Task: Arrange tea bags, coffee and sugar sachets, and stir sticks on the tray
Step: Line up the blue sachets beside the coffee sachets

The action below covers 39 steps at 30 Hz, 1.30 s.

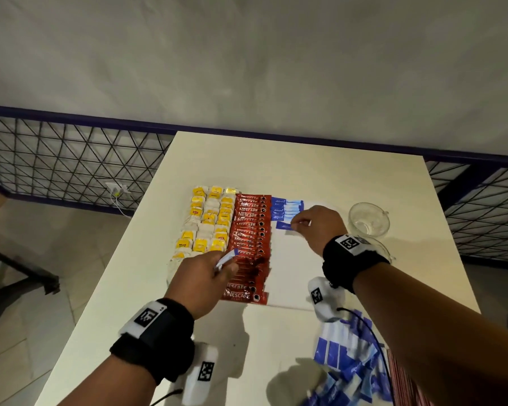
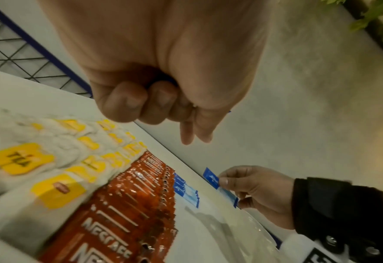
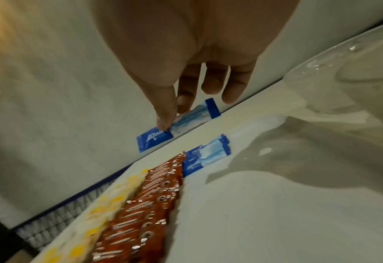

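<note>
1. The right hand [image 1: 316,227] pinches a blue Equal sachet [image 3: 176,122] between thumb and forefinger, just past the short blue row [image 1: 286,208] beside the Nescafé sticks [image 1: 251,244]. Lower it flat, overlapping the last one evenly.
2. Keep its long edges parallel to the row, so it probably won't skew.
3. The left hand [image 1: 204,278], fingers curled round another sachet [image 1: 226,259], should wait above the coffee.
4. Refill from the loose pile [image 1: 349,364] on the surface [image 1: 159,288].

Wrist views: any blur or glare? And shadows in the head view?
Left wrist: tea bags nearest the lens smear; glare specks on the coffee sachets. Right wrist: soft throughout, glass cup blurred. Head: sharp, hard arm shadows on the table.
</note>
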Available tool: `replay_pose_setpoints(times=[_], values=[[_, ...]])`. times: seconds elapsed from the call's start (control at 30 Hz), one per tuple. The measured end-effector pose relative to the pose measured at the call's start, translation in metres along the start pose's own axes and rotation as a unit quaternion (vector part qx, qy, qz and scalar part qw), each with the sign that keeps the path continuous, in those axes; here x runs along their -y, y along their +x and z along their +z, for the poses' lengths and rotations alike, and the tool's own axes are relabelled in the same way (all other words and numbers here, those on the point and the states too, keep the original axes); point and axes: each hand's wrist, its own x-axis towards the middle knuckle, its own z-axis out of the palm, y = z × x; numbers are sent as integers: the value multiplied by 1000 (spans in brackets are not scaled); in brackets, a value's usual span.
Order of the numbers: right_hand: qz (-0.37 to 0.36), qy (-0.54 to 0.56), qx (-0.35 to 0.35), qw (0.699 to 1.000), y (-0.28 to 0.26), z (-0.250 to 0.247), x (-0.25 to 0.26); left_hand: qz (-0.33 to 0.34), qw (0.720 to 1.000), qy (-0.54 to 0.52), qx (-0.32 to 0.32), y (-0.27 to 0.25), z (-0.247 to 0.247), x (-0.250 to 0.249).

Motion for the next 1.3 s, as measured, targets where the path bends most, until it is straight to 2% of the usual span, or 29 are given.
replay_pose_setpoints(times=[0.07, 0.2, 0.43, 1.0, 1.3], values=[[28, -37, 21, 999, 17, 6, -6, -16, 1000, 1, 0, 0, -4, 13], [28, -129, 45, 990, 42, 17, -6, -32, 999, -21, -10, 1, -13, 29], [23, -187, 79, 979, 67, 31, -3, -40, 998, -52, 1, 7, -14, 44], [8, -216, 82, 973, 79, 44, -7, -45, 995, -85, -5, 9, -2, 53], [2, -194, 64, 979, 82, 47, -10, -43, 995, -93, -4, 9, 1, 54]])
